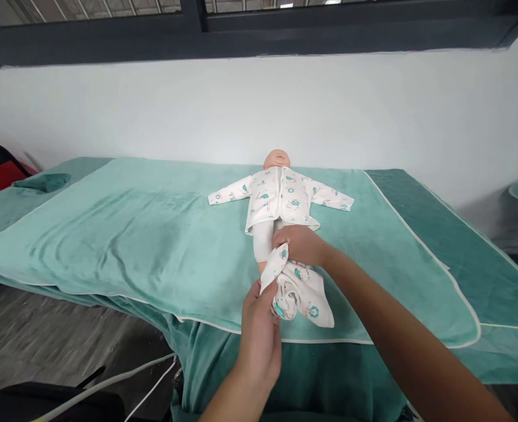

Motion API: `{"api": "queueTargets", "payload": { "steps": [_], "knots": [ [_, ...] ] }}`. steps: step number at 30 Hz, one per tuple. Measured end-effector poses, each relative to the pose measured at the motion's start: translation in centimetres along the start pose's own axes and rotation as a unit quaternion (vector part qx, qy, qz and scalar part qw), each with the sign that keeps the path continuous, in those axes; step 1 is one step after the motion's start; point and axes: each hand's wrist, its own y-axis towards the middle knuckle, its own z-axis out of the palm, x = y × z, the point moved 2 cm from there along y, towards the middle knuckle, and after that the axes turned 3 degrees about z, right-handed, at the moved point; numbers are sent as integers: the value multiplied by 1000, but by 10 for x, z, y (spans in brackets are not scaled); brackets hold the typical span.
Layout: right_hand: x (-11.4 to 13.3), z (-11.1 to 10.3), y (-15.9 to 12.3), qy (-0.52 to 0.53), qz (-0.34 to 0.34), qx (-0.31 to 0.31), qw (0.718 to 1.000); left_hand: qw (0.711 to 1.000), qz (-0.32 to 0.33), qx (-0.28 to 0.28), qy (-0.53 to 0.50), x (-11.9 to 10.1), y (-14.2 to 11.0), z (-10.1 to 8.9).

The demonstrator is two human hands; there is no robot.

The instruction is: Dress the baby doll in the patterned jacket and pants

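Note:
A baby doll (277, 158) lies on its back with both arms spread. It wears a white printed jacket (265, 193) and white leggings (263, 239). Between my hands, at the doll's feet, are bunched white baby pants (314, 293) in the same print. My left hand (259, 328) pinches a folded edge of the pants near the doll's foot. My right hand (300, 244) is closed around the doll's other leg, just below the jacket hem, against the upper end of the pants. The fingers and that foot are partly hidden.
A light green blanket (162, 234) lies over a darker green cover (421, 228) on the table. A white wall (153, 111) with a dark window frame (109, 41) stands behind. At the lower left are cables (118, 375) and a black bag (48, 401).

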Motion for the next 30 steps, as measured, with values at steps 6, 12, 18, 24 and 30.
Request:
{"api": "queueTargets", "payload": {
  "steps": [6,12,18,24,30],
  "knots": [
    [7,0,-4,-62,-20,74,995,998,10,-52,27,29,-1,-34],
    [11,6,-5,-86,0,50,995,962,118,-38,245,6,35,-71],
    [18,10,0,-180,42,67,980,921,148,32,360,-22,61,-62],
    [20,8,0,-165,91,24,982,874,230,34,426,-32,91,-62],
    [20,2,2,-79,146,-1,986,849,291,32,440,-40,117,-58]
  ]
}}
